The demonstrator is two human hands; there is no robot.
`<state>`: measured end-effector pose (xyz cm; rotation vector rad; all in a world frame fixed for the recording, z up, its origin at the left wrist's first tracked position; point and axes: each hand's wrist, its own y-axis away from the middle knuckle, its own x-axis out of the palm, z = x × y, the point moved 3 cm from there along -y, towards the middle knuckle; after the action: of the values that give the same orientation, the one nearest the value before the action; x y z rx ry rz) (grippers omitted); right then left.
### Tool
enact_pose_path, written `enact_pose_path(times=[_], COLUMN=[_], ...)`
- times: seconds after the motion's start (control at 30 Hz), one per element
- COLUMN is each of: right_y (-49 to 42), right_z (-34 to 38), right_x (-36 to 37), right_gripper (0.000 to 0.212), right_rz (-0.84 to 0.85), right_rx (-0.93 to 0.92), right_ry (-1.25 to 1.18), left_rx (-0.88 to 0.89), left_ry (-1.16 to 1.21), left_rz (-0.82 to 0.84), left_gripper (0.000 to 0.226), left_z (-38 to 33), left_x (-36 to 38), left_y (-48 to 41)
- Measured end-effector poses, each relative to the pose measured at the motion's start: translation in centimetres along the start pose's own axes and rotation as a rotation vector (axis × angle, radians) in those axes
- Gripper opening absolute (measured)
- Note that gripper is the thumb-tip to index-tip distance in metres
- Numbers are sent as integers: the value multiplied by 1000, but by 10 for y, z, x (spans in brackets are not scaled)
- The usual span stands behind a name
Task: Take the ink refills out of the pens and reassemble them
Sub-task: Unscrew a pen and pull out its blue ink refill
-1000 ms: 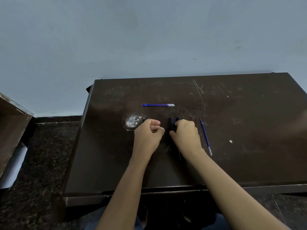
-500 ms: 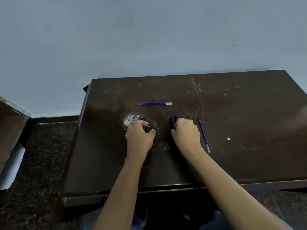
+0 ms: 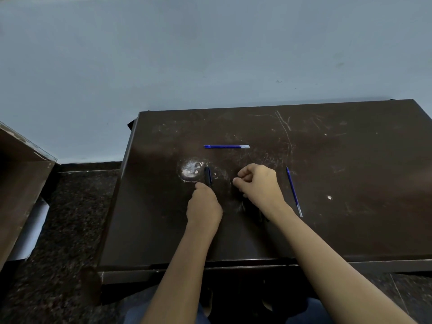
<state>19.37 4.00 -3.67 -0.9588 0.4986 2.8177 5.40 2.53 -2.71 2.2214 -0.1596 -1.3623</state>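
Under my right hand (image 3: 259,185) and wrist I can only make out dark shapes on the dark counter (image 3: 350,183), too murky to name. My right fingers (image 3: 243,177) are curled into a loose fist; whether they pinch anything I cannot tell. My left hand (image 3: 204,204) lies knuckles up, its fingers hidden beneath it, touching the near end of a black pen (image 3: 207,176) beside a pale worn patch (image 3: 191,170). One blue refill (image 3: 226,146) lies crosswise farther off, another (image 3: 294,191) just right of my right hand.
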Motion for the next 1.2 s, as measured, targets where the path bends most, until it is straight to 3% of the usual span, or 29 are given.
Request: enact_pose_path(times=[0.1, 0.2, 0.3, 0.37, 0.5, 0.57, 0.7, 0.87, 1.2], right_y=[2, 0, -5, -6, -1, -1, 0, 0, 1], right_z=[8, 10, 7, 5, 12, 15, 21, 20, 21], right_x=[3, -2, -12, -13, -6, -6, -9, -6, -10], right_gripper=[33, 32, 26, 26, 24, 26, 13, 14, 13], right_rz=[102, 28, -38, 11, 160, 194, 242, 271, 306], right_rx=[39, 39, 48, 80, 151, 165, 149, 169, 169], right_ry=[-154, -208, -270, -379, -740, -829, -849, -872, -914], left_rx=[158, 406, 510, 545, 590, 620, 616, 525, 535], left_ry=[19, 80, 121, 194, 345, 387, 431, 439, 443], left_rz=[46, 21, 20, -30, -150, -184, -222, -167, -106], left_gripper=[35, 18, 19, 16, 3, 9, 20, 20, 20], left_z=[-5, -12, -15, -17, -20, -22, -23, -21, -24], left_x=[-4, -3, 2, 3, 2, -2, -8, -5, -9], left_y=[0, 3, 1, -1, -4, -1, 3, -3, -1])
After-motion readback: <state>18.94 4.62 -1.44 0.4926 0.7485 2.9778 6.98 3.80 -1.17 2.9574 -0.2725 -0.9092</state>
